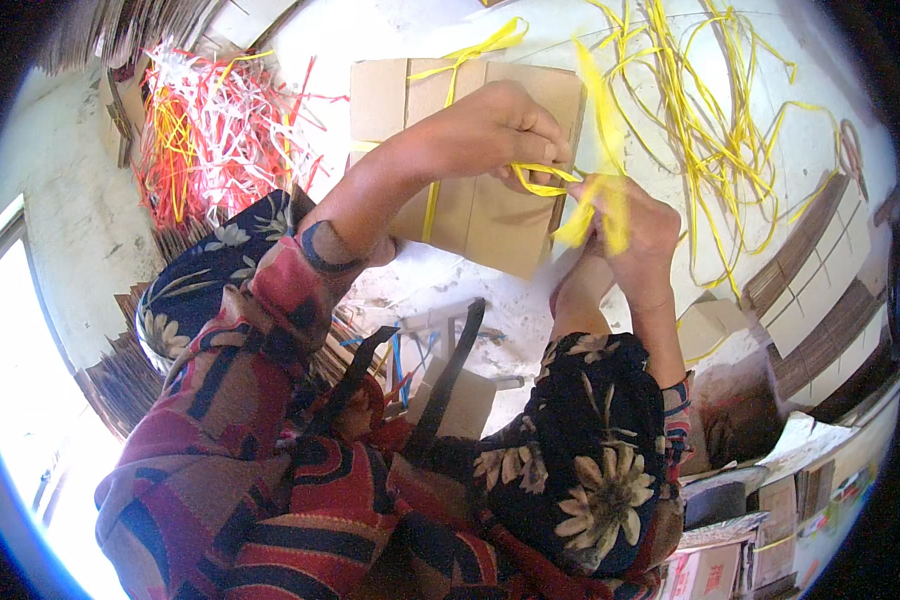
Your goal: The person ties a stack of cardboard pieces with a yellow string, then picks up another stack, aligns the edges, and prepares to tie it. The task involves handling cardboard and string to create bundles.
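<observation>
A bundle of flat brown cardboard [510,225] lies on the floor in front of me, with yellow plastic strap [432,212] running around it. My left hand [505,125] reaches across the bundle and pinches a loop of the strap near its right edge. Just to the right, my right hand [638,228] grips the same strap. Loose strap ends beside the right hand are smeared by motion. The fingertips partly hide where the strands cross, so I cannot tell whether they are knotted.
Long yellow straps [725,130] lie tangled at the far right, near scissors [851,150]. Red and white strips [225,140] are heaped at the far left. Cardboard stacks [805,245] stand along the right side. Between my knees is a low frame [440,330].
</observation>
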